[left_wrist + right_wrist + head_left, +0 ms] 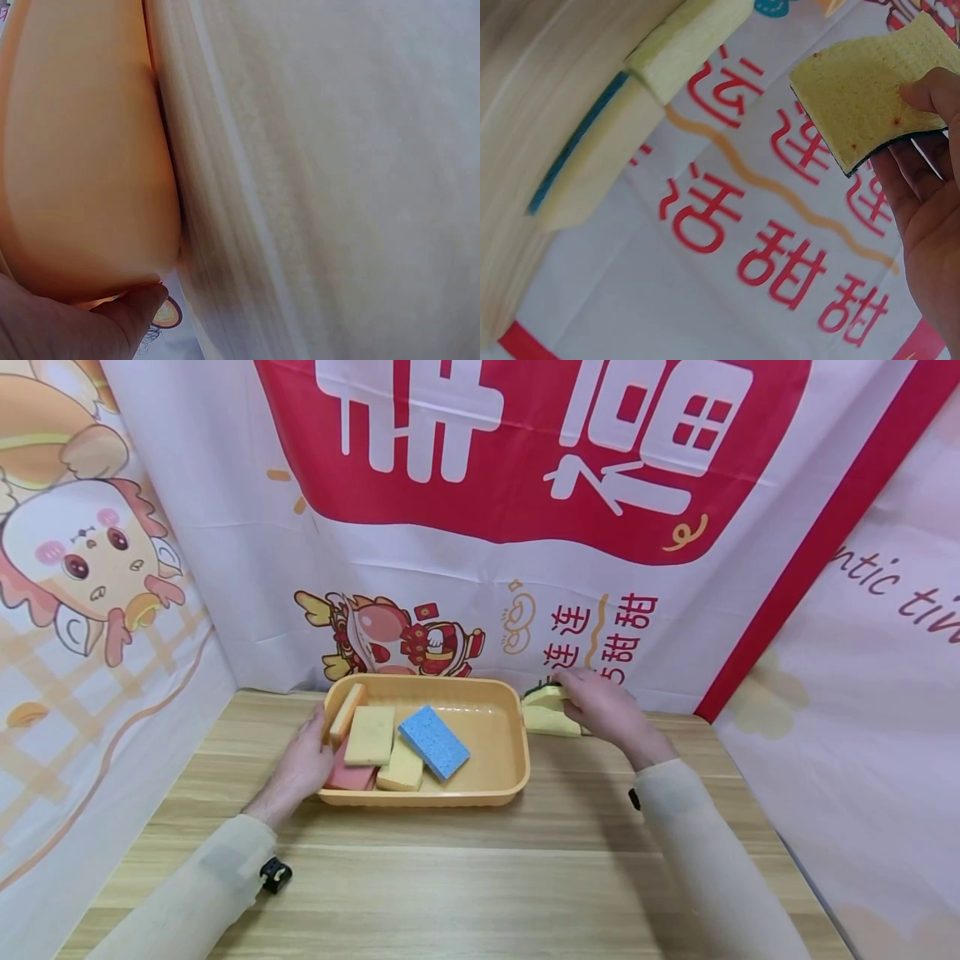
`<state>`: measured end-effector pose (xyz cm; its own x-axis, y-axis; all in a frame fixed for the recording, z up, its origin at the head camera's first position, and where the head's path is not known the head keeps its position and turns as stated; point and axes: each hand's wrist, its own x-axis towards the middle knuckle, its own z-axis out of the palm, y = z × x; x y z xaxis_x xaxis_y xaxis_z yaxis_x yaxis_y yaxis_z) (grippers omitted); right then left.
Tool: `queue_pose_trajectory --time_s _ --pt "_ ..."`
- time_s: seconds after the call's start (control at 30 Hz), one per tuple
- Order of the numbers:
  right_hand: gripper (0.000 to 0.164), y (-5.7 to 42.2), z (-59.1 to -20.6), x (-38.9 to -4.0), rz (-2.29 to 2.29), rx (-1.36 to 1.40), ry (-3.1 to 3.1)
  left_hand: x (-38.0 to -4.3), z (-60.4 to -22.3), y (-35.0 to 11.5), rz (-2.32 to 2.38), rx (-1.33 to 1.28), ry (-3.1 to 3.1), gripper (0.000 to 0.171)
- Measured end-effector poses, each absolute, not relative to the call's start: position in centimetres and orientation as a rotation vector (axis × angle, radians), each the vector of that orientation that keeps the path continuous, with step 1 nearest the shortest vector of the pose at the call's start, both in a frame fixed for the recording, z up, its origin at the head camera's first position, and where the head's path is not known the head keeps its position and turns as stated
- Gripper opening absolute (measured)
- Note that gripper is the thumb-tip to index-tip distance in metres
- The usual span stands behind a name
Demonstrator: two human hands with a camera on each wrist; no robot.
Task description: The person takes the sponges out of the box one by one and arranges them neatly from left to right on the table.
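Observation:
An orange plastic tray (487,739) stands on the table with several sponges in it. My left hand (306,756) grips its left end, thumb at the rim; in the left wrist view the tray's outer wall (82,172) fills the left side, above the hand (75,322). My right hand (600,706) is raised just beyond the tray's right end, pinching a yellow sponge (870,90) with a dark green scouring layer between thumb and fingers. Below it on the table lie a yellow sponge (694,49) and a paler one (604,157) with a green side.
Inside the tray, a blue sponge (435,743) leans over a yellow one (403,768); another yellow sponge (370,735), an orange-and-cream one (347,714) and a pink one (351,774) crowd the left end. A printed cloth (480,560) hangs behind the table (465,877).

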<state>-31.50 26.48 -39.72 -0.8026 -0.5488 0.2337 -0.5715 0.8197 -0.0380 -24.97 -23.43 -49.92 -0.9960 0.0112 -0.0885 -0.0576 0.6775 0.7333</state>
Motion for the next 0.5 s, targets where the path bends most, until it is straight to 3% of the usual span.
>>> queue_pose_trajectory --time_s 0.23,0.5 --pt "0.04 28.6 -40.5 -32.0 0.176 0.801 -2.832 -24.9 -49.8 -23.5 1.222 -0.044 2.802 0.089" --pt "0.035 31.3 -41.2 -32.5 0.201 0.768 -2.829 -24.9 -49.8 -23.4 1.227 -0.051 2.797 0.089"
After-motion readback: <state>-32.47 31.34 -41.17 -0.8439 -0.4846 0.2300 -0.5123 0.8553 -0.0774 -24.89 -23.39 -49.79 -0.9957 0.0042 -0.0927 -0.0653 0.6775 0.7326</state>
